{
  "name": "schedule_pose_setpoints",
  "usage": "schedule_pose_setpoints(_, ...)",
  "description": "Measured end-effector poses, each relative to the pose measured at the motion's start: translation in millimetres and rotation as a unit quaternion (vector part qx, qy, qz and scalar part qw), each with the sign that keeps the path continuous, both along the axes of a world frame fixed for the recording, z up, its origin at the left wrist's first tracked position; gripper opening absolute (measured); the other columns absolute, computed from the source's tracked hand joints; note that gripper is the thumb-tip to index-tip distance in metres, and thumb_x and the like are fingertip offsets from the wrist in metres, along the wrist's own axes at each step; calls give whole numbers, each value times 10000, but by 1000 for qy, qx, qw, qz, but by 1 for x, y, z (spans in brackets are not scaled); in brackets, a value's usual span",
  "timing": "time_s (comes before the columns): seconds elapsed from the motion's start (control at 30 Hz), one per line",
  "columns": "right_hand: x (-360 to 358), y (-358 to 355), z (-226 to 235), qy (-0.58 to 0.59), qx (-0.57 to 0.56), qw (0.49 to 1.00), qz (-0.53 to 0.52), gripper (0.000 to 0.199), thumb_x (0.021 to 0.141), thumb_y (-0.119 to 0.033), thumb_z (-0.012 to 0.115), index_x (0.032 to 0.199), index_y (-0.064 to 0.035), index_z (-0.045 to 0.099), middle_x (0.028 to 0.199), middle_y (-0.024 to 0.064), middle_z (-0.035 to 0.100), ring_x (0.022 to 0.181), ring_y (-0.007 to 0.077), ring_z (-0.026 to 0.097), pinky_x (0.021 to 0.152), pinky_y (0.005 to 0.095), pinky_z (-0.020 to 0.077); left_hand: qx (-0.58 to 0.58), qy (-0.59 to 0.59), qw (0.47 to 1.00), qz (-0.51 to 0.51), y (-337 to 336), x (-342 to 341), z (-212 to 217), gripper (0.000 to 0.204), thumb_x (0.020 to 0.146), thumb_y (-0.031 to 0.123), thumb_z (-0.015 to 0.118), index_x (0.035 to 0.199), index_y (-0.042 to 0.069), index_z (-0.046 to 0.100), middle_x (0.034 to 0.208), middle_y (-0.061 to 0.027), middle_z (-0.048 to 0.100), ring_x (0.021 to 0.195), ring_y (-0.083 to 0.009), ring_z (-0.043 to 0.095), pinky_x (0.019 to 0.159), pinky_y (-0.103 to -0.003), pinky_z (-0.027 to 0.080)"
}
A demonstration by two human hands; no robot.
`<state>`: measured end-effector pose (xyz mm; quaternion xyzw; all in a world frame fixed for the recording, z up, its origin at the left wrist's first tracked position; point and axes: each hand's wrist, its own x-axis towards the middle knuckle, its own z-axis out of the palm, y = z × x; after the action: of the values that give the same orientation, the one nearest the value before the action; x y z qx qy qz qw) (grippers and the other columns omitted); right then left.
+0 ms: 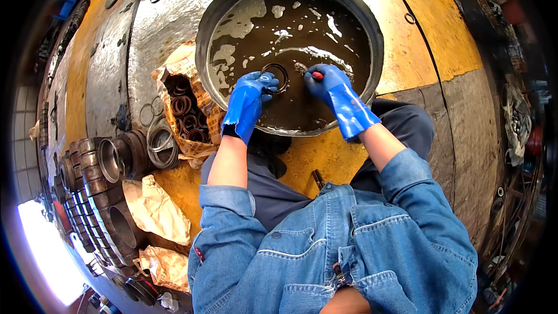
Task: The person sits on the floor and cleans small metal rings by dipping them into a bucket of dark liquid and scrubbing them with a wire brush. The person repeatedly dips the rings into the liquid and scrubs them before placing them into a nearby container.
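Note:
A wide black tub (376,35) of murky brown liquid with patches of foam stands in front of me. Over its near half, my left hand (251,94), in a blue rubber glove, grips a dark metal ring (284,79) by its left side. My right hand (330,85), gloved the same way, is closed around a small brush with a red handle (317,75). The brush's greyish tip points toward the ring and is apart from it. Both hands are above the liquid, and the gloved fingers partly hide what they hold.
Left of the tub sits a torn paper sack (203,96) full of dark rings. Beside it lie thin wire hoops (161,146) and rows of metal cylinders (110,160). Crumpled brown paper (157,209) lies nearer me. A small ring (410,18) rests on the yellow floor to the right.

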<state>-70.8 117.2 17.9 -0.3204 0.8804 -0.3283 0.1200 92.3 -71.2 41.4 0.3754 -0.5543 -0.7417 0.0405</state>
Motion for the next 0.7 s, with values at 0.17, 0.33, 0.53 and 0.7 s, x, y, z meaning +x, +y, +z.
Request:
schedule_pose_setpoints(0.17, 22, -18, 55, 17, -282, 931, 230, 195, 935, -122, 794, 1125, -87, 815, 1104, 188, 805, 978, 369, 793, 874, 423, 647, 22, 56, 998, 20, 5, 9, 8, 243, 1043, 182, 687, 1209, 26, 773, 1080, -60, 793, 965, -147, 719, 873, -301, 554)
schedule_pose_setpoints(0.33, 18, -27, 49, 32, -223, 959, 170, 191, 953, -199, 776, 1127, -133, 822, 1097, 148, 811, 985, 349, 789, 890, 433, 639, 13, 115, 993, -12, 9, -1, 8, 302, 1069, 255, 670, 1267, 48, 766, 1186, -58, 792, 1041, -167, 740, 915, -339, 557)
schedule_pose_setpoints(0.53, 12, -20, 62, -129, -92, 987, 41, 221, 941, -262, 782, 1105, -125, 839, 1077, 159, 812, 986, 347, 788, 906, 407, 631, -13, 49, 998, 35, 8, 2, 7, 227, 1075, 201, 689, 1187, 30, 787, 1051, -38, 803, 947, -140, 729, 881, -311, 554)
schedule_pose_setpoints(0.7, 12, -32, 60, -27, -208, 960, 188, 213, 951, -252, 749, 1113, -143, 833, 1086, 153, 808, 985, 359, 783, 904, 417, 633, -15, 98, 995, -12, -1, 4, -4, 326, 1046, 277, 735, 1267, 40, 769, 1123, -73, 820, 1033, -172, 762, 907, -337, 553)
